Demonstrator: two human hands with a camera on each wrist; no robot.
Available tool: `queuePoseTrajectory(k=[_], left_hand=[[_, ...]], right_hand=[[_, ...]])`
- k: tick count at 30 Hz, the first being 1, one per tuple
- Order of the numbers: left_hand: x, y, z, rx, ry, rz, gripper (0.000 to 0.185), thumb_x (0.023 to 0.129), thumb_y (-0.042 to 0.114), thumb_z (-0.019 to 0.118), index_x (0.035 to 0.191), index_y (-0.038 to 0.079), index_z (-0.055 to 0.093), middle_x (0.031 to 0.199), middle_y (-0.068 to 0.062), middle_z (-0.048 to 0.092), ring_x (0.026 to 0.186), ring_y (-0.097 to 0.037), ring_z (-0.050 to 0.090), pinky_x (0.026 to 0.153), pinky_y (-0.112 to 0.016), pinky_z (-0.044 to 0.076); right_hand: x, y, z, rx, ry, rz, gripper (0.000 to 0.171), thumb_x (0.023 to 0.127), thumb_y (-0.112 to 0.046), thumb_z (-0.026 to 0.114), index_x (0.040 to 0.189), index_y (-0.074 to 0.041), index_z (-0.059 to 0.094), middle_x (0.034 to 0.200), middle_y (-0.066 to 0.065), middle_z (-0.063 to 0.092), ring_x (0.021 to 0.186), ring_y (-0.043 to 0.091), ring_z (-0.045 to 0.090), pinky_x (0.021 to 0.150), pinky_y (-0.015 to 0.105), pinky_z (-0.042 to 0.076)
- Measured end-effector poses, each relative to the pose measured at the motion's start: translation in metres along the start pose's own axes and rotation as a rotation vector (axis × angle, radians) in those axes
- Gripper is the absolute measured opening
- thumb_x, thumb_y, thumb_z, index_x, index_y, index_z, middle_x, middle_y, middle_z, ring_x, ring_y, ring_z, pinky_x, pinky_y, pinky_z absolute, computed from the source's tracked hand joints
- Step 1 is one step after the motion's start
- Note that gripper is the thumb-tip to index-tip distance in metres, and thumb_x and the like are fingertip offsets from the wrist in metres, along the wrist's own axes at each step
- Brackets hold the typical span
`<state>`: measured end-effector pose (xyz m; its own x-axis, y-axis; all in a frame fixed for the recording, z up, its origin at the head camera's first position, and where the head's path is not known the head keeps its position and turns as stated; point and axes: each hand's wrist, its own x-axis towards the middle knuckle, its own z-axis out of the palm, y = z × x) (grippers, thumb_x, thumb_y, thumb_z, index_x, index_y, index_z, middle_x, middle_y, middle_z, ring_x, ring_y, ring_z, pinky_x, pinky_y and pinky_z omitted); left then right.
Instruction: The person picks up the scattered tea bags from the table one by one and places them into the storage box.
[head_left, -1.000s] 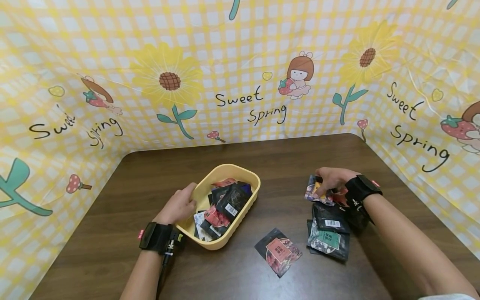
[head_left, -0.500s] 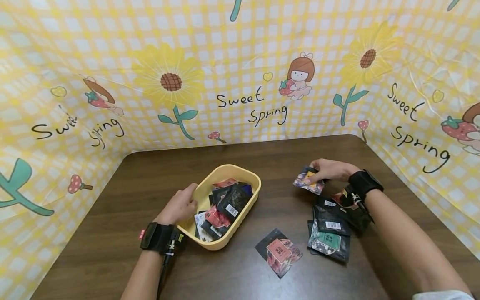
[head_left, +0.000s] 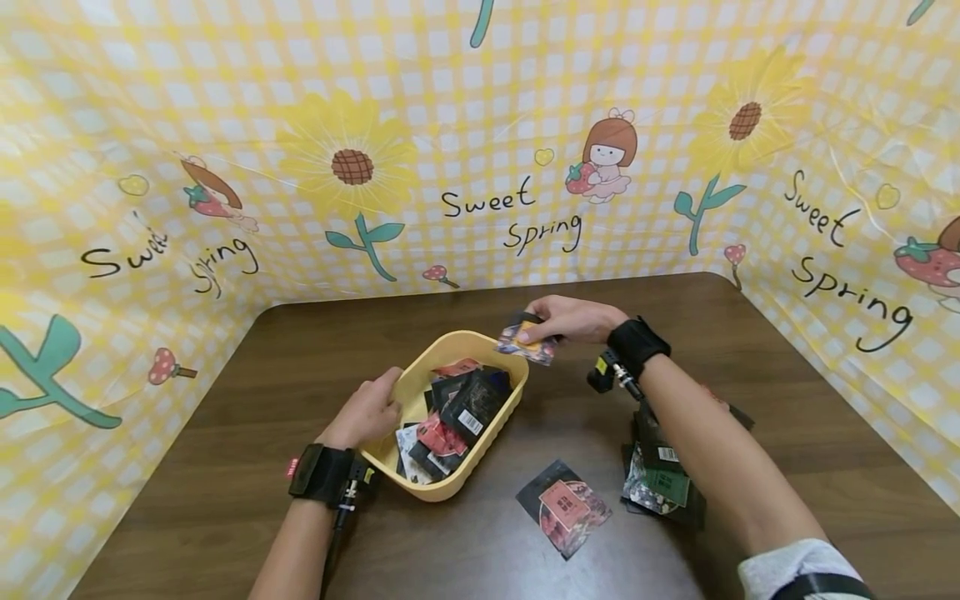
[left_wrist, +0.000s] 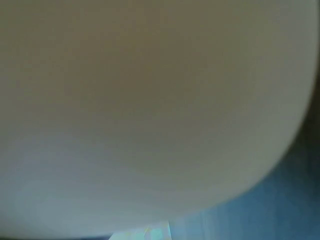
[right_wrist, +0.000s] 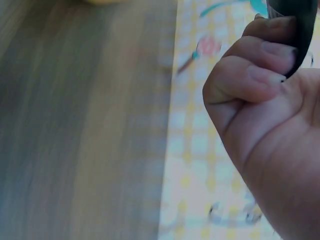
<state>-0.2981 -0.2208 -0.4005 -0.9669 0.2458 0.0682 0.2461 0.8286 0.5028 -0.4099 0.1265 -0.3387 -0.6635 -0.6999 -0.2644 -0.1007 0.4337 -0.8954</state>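
Note:
My left hand (head_left: 367,410) grips the left rim of a yellow plastic basket (head_left: 517,392), which holds a heap of small sachets (head_left: 468,408), mostly black, some red or white. At the basket's far right corner, my right hand (head_left: 573,318) pinches a dark sachet with an orange label and floral print (head_left: 531,343), its lower edge overlapping the rim in the head view. In the right wrist view curled fingers (right_wrist: 265,82) press on the sachet's black edge (right_wrist: 300,30). A blurred pale surface fills most of the left wrist view, hiding the left fingers.
On the brown wooden table (head_left: 360,533) a dark sachet with a red label (head_left: 564,507) lies flat. Farther right is a pile of sachets, with a green-labelled one (head_left: 663,487), partly under the right forearm. A yellow checked cloth (head_left: 480,125) walls the back and sides.
My right hand has lifted the orange-labelled sachet off the right pile and carried it left to the basket. The left hand keeps its hold on the rim.

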Motion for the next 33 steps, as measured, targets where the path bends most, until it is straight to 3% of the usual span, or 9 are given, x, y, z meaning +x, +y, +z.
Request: queuePoseTrajectory(k=[5,7,9,12,14,16,27,33], left_hand=[[0.002,0.002,0.004,-0.006,-0.001,0.004,0.038,0.086,-0.001,0.05,0.123,0.004,0.049,0.088,-0.015,0.064,0.068,-0.018,0.058,0.055,-0.027,0.046],[0.003,0.003,0.005,-0.008,-0.001,0.008,0.038,0.085,-0.001,0.05,0.123,0.003,0.049,0.088,-0.015,0.064,0.068,-0.018,0.059,0.055,-0.028,0.046],[0.003,0.004,0.006,-0.006,-0.001,0.012,0.038,0.085,-0.001,0.05,0.123,0.003,0.049,0.087,-0.015,0.064,0.068,-0.018,0.059,0.056,-0.027,0.046],[0.004,0.005,0.007,-0.005,-0.005,0.019,0.038,0.085,-0.001,0.051,0.123,0.003,0.049,0.088,-0.015,0.064,0.069,-0.018,0.059,0.056,-0.027,0.047],[0.005,0.005,0.007,-0.003,-0.007,0.02,0.039,0.085,-0.001,0.051,0.124,0.003,0.049,0.089,-0.015,0.064,0.069,-0.018,0.059,0.057,-0.027,0.047],[0.006,0.005,0.007,-0.002,-0.008,0.019,0.038,0.086,-0.001,0.05,0.123,0.003,0.049,0.089,-0.015,0.064,0.07,-0.018,0.059,0.057,-0.028,0.047],[0.005,0.003,0.005,0.009,-0.015,-0.001,0.039,0.086,0.001,0.05,0.125,0.004,0.048,0.092,-0.015,0.065,0.072,-0.018,0.059,0.059,-0.029,0.048],[0.003,0.001,0.002,0.012,-0.013,-0.017,0.038,0.087,0.0,0.05,0.124,0.003,0.048,0.093,-0.016,0.065,0.074,-0.019,0.06,0.06,-0.029,0.048]], right_hand=[[0.02,-0.023,0.017,-0.052,-0.019,-0.04,0.041,0.088,-0.032,0.067,0.114,-0.005,0.052,0.091,0.006,0.065,0.066,0.009,0.057,0.057,0.023,0.044],[0.027,-0.027,0.023,-0.07,-0.035,-0.047,0.042,0.089,-0.032,0.065,0.116,-0.004,0.051,0.098,0.009,0.065,0.072,0.014,0.061,0.066,0.03,0.052],[0.03,-0.029,0.03,-0.179,-0.021,-0.033,0.046,0.09,-0.042,0.062,0.118,-0.007,0.051,0.104,0.01,0.063,0.081,0.016,0.061,0.078,0.036,0.052],[0.031,-0.029,0.038,-0.36,0.032,0.011,0.061,0.088,-0.059,0.053,0.128,-0.013,0.047,0.123,0.008,0.055,0.107,0.021,0.057,0.098,0.044,0.045],[0.028,-0.029,0.041,-0.464,0.087,0.044,0.069,0.086,-0.068,0.048,0.132,-0.017,0.044,0.132,0.006,0.049,0.12,0.021,0.05,0.104,0.043,0.039],[0.025,-0.027,0.041,-0.48,0.127,0.06,0.072,0.085,-0.07,0.046,0.135,-0.019,0.04,0.139,0.006,0.044,0.13,0.023,0.044,0.107,0.045,0.037],[0.005,-0.012,0.026,-0.491,0.181,0.097,0.078,0.081,-0.077,0.045,0.133,-0.019,0.042,0.136,0.006,0.046,0.125,0.024,0.047,0.102,0.045,0.039],[-0.018,0.007,0.009,-0.526,0.179,0.148,0.078,0.084,-0.071,0.048,0.134,-0.012,0.044,0.134,0.011,0.05,0.12,0.026,0.051,0.099,0.045,0.042]])
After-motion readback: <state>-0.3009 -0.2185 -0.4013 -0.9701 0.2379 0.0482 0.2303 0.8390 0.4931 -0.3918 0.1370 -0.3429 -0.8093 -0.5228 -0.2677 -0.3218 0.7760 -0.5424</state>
